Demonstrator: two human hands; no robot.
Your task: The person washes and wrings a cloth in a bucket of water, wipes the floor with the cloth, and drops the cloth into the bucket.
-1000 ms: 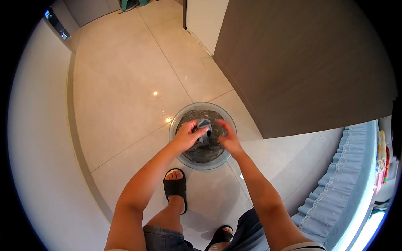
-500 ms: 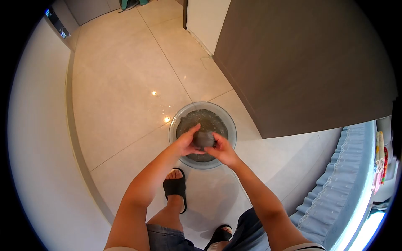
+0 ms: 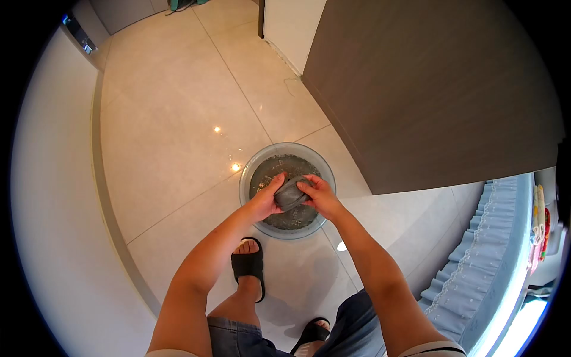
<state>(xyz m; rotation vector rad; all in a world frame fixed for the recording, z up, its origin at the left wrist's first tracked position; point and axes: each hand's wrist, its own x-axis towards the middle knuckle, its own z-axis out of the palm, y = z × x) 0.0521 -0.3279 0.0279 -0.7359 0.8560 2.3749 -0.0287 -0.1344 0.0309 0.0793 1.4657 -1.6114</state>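
A round, pale basin [image 3: 246, 209] stands on the tiled floor, with murky grey water [image 3: 291, 223] inside. Over the water, a dark grey wet cloth [image 3: 289, 194] is bunched between my two hands. My left hand [image 3: 267, 199] grips its left side, the thumb up along the edge. On the other side my right hand [image 3: 319, 196] has its fingers and thumb closed on the cloth. The undersides of the cloth and of my fingers are hidden.
A dark brown door panel [image 3: 428, 95] rises at the upper right. Light blue ruffled fabric [image 3: 470, 268] hangs at the lower right. A white wall [image 3: 59, 178] runs down the left. My feet in black slippers [image 3: 248, 265] are just below the basin.
My right hand, apart from the cloth at first, has come in and taken hold of it. The cloth is now gathered into a compact bundle between both hands.
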